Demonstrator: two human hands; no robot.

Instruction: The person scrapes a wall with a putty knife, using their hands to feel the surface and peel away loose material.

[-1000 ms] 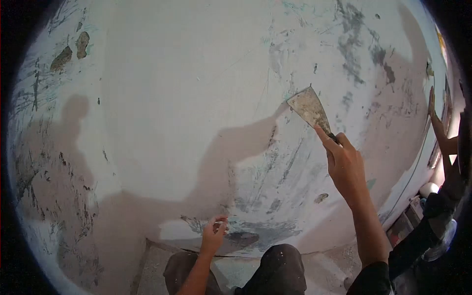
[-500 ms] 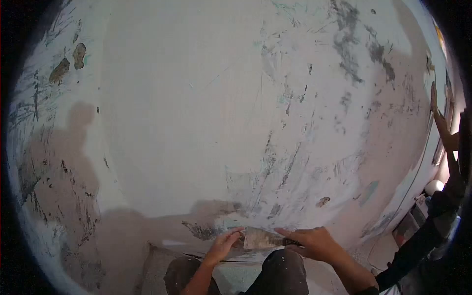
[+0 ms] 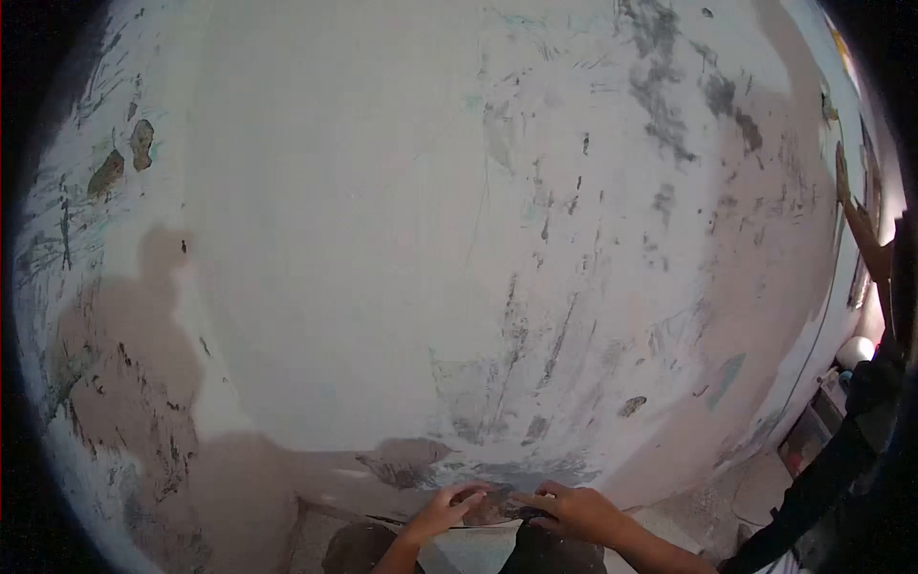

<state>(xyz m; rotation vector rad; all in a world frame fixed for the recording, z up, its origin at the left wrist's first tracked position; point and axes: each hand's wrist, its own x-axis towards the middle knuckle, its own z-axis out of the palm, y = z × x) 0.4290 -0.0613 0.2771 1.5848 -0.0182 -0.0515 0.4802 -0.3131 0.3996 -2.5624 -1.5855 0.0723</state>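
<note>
At the foot of the wall [image 3: 335, 239], my right hand [image 3: 579, 514] is closed around the dark handle of a putty knife [image 3: 490, 509]. Its wide, stained blade points left and is partly hidden by my fingers. My left hand [image 3: 442, 511] has its thumb and fingers closed at the blade's left end, apparently pinching its edge. A wet-looking grey smear [image 3: 521, 472] lies on the wall just above both hands.
My knees [image 3: 555, 550] are close below my hands. At the far right, another person's hand [image 3: 842, 177] rests against the wall, and a dark-clothed limb [image 3: 813, 493] slants to the floor. A box [image 3: 811, 435] and a white round object [image 3: 854, 353] are beside it.
Both hands and the putty knife have moved down a little, and the blade is tilted so less of its face shows. The view has shifted slightly, and a grey smear now shows above my hands.
</note>
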